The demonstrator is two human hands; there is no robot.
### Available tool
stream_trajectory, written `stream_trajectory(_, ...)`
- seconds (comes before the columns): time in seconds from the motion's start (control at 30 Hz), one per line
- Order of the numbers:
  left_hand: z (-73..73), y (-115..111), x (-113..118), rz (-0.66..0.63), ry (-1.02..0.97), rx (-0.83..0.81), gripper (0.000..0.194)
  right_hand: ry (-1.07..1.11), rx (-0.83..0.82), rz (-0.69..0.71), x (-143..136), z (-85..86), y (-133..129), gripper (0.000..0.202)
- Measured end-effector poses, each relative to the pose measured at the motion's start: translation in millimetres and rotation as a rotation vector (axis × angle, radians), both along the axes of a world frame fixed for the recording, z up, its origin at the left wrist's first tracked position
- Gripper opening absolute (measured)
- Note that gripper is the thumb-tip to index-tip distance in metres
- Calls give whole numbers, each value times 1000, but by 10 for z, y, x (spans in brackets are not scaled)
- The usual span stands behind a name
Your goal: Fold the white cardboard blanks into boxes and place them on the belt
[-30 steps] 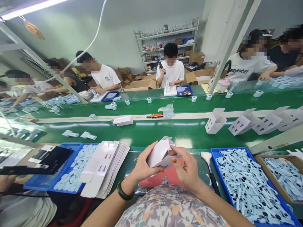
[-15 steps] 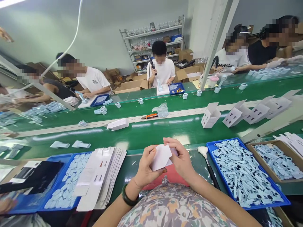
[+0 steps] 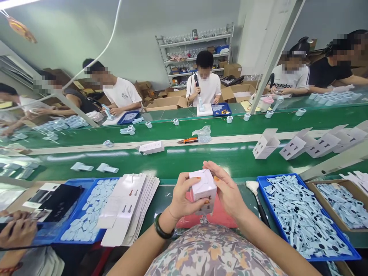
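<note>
A small white carton (image 3: 203, 186) with little printed pictures on one side is held up in front of my body. Its closed flap end faces up toward me. My left hand (image 3: 184, 193) wraps around the left side, thumb on the near face and a finger over the top. Against the right side lies my right hand (image 3: 228, 188), its thumb at the top edge and its longer fingers stretched along the far side. Below the carton is a red surface (image 3: 220, 214). A stack of flat white cartons (image 3: 129, 203) lies to the left.
A blue tray (image 3: 355, 253) of light-blue parts and a black-handled tool (image 3: 260, 207) lie right. Left is another blue tray (image 3: 93, 235). Beyond run the green conveyor (image 3: 184, 165), standing open cartons (image 3: 266, 143) and orange-handled pliers (image 3: 188, 140). Co-workers sit opposite; a person's hands (image 3: 20, 230) show at left.
The carton has turned in my hands, so its flat closed end and printed side now show. My right fingers have straightened along it. The camera view has shifted slightly left.
</note>
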State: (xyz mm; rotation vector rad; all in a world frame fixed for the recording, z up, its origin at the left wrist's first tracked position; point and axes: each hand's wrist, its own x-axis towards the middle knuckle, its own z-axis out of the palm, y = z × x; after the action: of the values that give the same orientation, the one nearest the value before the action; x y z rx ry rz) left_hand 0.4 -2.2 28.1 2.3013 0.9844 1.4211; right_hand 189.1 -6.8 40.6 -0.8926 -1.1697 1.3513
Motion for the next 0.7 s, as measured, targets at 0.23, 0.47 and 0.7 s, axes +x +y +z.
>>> stream_trajectory(0.23,159,-116,45,-174,-445,-362,47,-318,330,-34,-67,-167,-155,87)
stream_trajectory(0.47,411,-216,272,-232,-984,-1123,59,-702,633,-135,6,-127,-175,83)
stream_trajectory(0.7,385,-206,371,-162,-966,-1099,66,-870,704,-128,56,-122,-198,85)
